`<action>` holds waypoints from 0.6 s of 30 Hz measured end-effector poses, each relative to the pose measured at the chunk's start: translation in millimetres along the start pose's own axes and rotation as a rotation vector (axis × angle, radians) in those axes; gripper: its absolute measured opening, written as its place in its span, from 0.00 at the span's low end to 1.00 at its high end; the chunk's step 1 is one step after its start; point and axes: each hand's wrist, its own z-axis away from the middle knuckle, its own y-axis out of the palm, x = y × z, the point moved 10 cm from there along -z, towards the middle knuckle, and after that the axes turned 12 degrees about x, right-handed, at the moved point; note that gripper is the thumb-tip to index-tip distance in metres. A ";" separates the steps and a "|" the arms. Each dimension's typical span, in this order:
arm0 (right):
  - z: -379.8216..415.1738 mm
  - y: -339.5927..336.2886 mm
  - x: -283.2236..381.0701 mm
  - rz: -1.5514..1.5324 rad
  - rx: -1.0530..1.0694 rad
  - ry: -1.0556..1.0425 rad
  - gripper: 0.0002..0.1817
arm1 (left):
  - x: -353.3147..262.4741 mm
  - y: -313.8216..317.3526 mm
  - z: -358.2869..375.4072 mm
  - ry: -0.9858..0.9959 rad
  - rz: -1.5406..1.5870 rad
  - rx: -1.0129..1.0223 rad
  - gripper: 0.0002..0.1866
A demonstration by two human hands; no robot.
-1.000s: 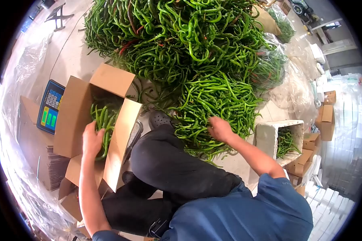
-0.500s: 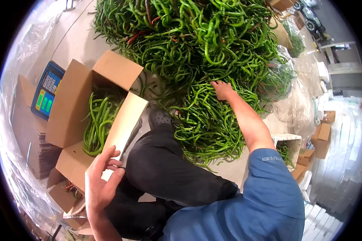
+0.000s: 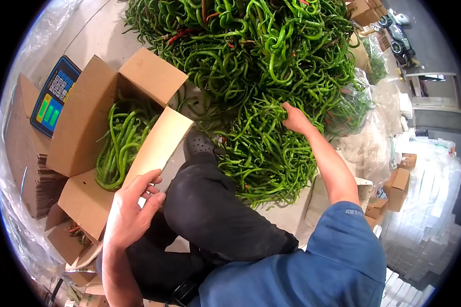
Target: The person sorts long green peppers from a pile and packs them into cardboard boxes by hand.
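Right hand [image 3: 297, 118]: fingertips hidden among slim green peppers [image 3: 264, 158]; grip cannot be told.
Left hand [image 3: 133, 210]: contact with the tan cardboard flap [image 3: 160, 139] unclear.
Tall, tangled green pepper heap [image 3: 241, 48]: cut off at the top edge.
Blue-rimmed digital scale [image 3: 55, 98]: digits too small to read.

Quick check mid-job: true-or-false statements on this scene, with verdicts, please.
1. The right hand is at the smaller pepper pile. True.
2. The cardboard box holds green peppers. True.
3. Both hands are inside the box. False: the left hand is outside, by the pale flap.
4. Every pepper in view is green. False: red peppers show in the larger pile.
5. Nothing with a keypad is visible. False: a blue keypad device is left of the box.
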 end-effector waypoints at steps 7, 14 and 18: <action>53.9 -21.0 31.3 0.001 -0.124 -0.298 0.18 | 0.9 3.3 -0.2 -0.001 -0.005 -0.006 0.21; 100.3 -47.2 16.1 -0.389 -0.238 -0.428 0.22 | 19.4 10.2 -13.8 -0.029 0.040 0.023 0.19; 119.3 -55.4 20.9 -0.574 -0.204 -0.482 0.24 | 22.8 12.9 -21.3 -0.025 0.051 0.006 0.19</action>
